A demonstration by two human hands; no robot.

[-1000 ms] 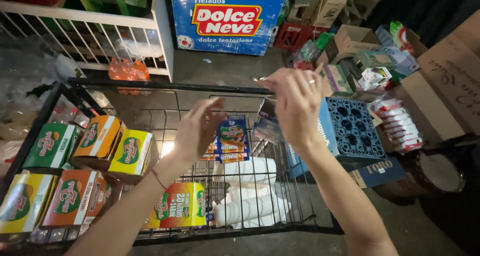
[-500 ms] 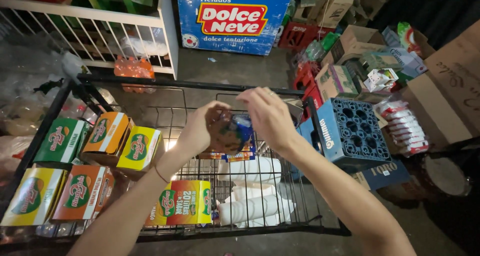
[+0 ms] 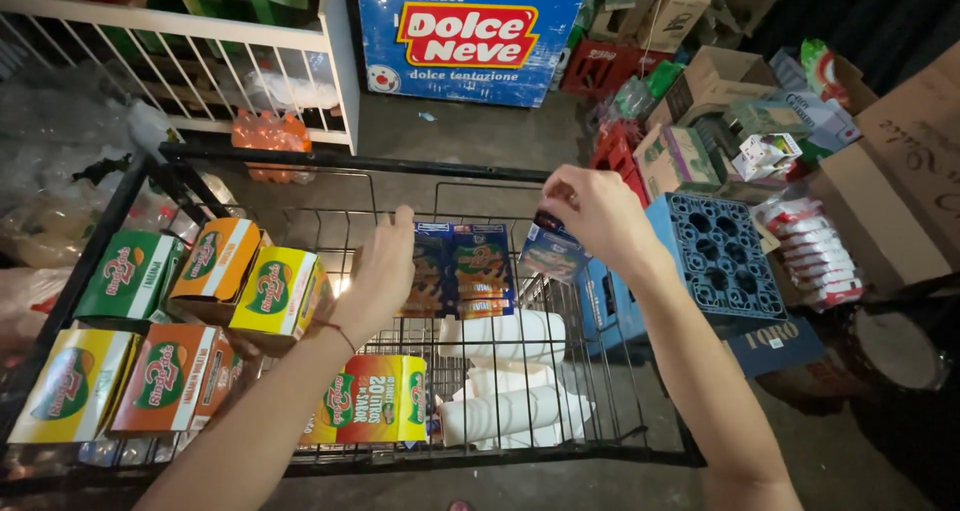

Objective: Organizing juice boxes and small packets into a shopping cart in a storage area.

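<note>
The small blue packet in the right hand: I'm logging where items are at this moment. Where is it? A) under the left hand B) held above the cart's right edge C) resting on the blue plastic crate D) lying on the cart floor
B: the right hand pinches the small blue packet in the air over the right side of the black wire cart, clear of the blue plastic crate.
</note>
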